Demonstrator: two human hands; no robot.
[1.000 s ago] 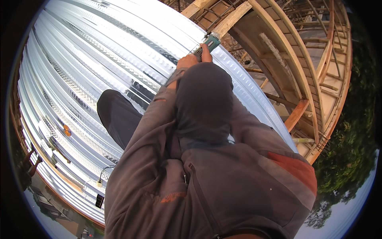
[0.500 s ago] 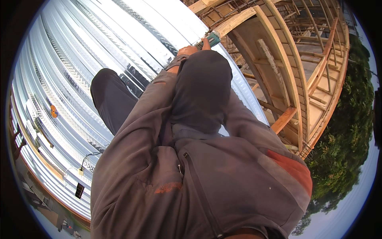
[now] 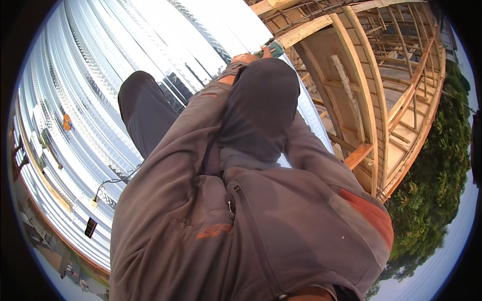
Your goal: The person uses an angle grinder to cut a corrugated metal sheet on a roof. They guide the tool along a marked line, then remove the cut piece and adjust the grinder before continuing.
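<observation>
At the edge of the shiny ribbed metal decking (image 3: 201, 30), beyond my raised knee, is a teal power tool (image 3: 276, 49) shaped like an angle grinder. My left hand (image 3: 244, 58) is closed round the end of the tool nearer it. Only a few fingers of my right hand (image 3: 266, 51) show above the knee, closed against the tool's body; the rest of that hand is hidden behind the knee. The tool's working end is too small and partly covered to make out.
Past the decking's right edge is an open drop with curved timber formwork (image 3: 374, 105) and steel bars. An orange disc (image 3: 67, 122), a cable with a pale connector (image 3: 94, 202) and a dark rectangular piece (image 3: 90, 227) lie on the decking to the left. Trees (image 3: 427, 190) stand far right.
The view has shifted slightly, so the knees, hands and tool sit a little further right and the formwork too. Both hands keep their hold on the tool.
</observation>
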